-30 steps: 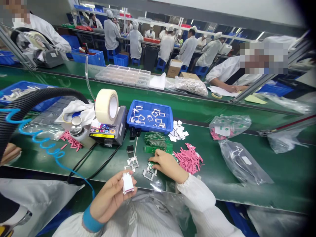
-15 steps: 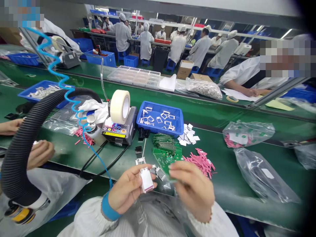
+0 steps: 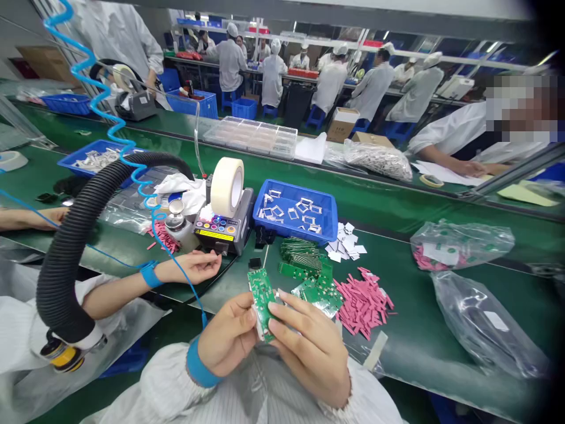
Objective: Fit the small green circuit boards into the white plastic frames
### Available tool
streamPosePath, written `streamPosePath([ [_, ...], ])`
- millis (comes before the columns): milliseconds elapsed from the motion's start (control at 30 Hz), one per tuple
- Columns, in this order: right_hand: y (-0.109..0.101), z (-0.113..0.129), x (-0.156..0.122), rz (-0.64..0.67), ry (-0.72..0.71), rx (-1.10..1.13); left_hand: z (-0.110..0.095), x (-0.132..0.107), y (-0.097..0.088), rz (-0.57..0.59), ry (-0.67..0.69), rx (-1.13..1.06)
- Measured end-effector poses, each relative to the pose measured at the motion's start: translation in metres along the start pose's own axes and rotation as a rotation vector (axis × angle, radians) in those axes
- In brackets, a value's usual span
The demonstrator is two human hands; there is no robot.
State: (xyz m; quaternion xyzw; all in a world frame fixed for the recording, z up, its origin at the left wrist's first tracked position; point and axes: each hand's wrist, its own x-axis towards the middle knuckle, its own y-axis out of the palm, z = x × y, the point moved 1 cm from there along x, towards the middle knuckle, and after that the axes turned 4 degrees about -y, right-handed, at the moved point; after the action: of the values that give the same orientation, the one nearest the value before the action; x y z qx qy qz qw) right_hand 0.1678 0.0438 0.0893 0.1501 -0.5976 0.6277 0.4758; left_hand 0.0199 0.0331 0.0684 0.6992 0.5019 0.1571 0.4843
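A long green circuit board [image 3: 261,294] is gripped between both my hands above the table's front edge. My left hand [image 3: 232,333], with a blue wristband, pinches its left side. A white edge shows under the board there, mostly hidden. My right hand [image 3: 309,347] is closed on the right side, its fingertips on the board's face. Just beyond my hands lie a stack of green circuit boards [image 3: 304,256] and a heap of pink strips [image 3: 364,303]. A small black piece [image 3: 255,263] lies behind the held board.
A tape dispenser [image 3: 225,229] with a cream roll stands beyond my left hand; a co-worker's hand [image 3: 200,266] reaches to its front. A blue tray [image 3: 329,206] holds white frames. White pieces [image 3: 348,241] lie beside it. A black hose [image 3: 62,259] arches at left. Plastic bags [image 3: 481,324] lie right.
My right hand has brought a circuit board from the stack to my left hand, over the white piece there. The co-worker's hand has moved right to the dispenser. The view has shifted slightly.
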Motion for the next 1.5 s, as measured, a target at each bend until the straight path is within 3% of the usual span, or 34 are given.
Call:
streamPosePath([
  [200, -0.007, 0.000, 0.005, 0.089, 0.074, 0.152, -0.001, -0.002, 0.000, -0.019, 0.001, 0.031],
  [333, -0.016, -0.016, 0.018, 0.174, 0.390, 0.334, 0.002, -0.004, -0.001, 0.062, -0.146, 0.087],
  [433, -0.015, -0.031, 0.027, 0.285, 0.634, 0.623, 0.005, -0.004, -0.003, 0.115, -0.234, 0.111],
  [500, -0.013, -0.037, 0.031, 0.222, 0.793, 0.854, 0.007, -0.003, -0.005, 0.114, -0.221, 0.104],
  [567, -0.012, -0.038, 0.031, 0.022, 0.944, 1.002, 0.007, -0.002, -0.008, 0.069, -0.157, 0.079],
  [633, -0.009, -0.033, 0.028, -0.154, 1.052, 1.033, 0.007, -0.001, -0.009, 0.000, -0.054, 0.044],
  [700, -0.003, -0.024, 0.025, -0.183, 1.107, 1.004, 0.007, 0.000, -0.009, -0.059, 0.072, 0.034],
  [800, 0.007, -0.008, 0.020, -0.147, 1.089, 0.862, 0.006, 0.002, -0.008, -0.086, 0.204, 0.071],
  [933, 0.011, 0.003, 0.018, -0.150, 0.957, 0.583, 0.005, 0.004, -0.009, -0.134, 0.264, 0.093],
  [1000, 0.013, 0.004, 0.016, -0.145, 0.942, 0.559, 0.006, 0.004, -0.010, -0.161, 0.276, 0.102],
  [1167, 0.021, 0.002, 0.009, -0.305, 0.970, 0.654, 0.007, 0.005, -0.010, -0.188, 0.283, 0.109],
  [1333, 0.020, 0.006, 0.013, -0.124, 0.711, 0.405, 0.008, 0.004, -0.010, -0.246, 0.276, 0.086],
  [1500, 0.017, 0.011, 0.016, -0.081, 0.545, 0.232, 0.007, 0.004, -0.013, -0.263, 0.277, 0.072],
])
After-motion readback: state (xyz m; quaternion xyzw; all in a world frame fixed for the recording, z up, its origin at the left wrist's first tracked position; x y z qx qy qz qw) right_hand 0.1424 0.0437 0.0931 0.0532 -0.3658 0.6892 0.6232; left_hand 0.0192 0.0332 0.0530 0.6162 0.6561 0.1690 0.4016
